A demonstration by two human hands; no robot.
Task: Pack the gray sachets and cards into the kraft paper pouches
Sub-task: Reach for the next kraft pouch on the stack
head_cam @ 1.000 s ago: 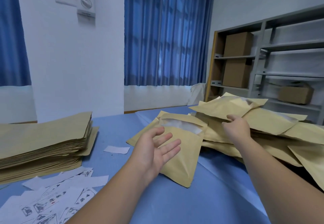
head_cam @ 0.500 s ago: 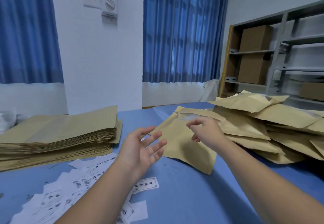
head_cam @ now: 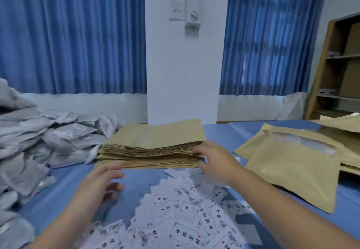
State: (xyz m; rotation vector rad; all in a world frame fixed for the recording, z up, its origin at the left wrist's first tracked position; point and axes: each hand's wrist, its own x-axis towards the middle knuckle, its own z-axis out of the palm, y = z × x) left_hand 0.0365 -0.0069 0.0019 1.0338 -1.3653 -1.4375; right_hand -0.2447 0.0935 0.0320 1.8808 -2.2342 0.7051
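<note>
Kraft pouch stack (head_cam: 152,147) lies flat at centre of blue worktop (head_cam: 224,131), w/ gray sachets (head_cam: 48,141) piled at its left and cards (head_cam: 194,219) spread in front. L hand (head_cam: 101,182) hovers low before the stack, fingers spread, grip loose & empty. R hand (head_cam: 212,159) reaches to the stack's right corner, fingertips on the edges; can't tell if its grip pinches any pouch. Both hands blurred. Single pouch (head_cam: 288,170) lies at right; more behind it are cut off by the frame.
</note>
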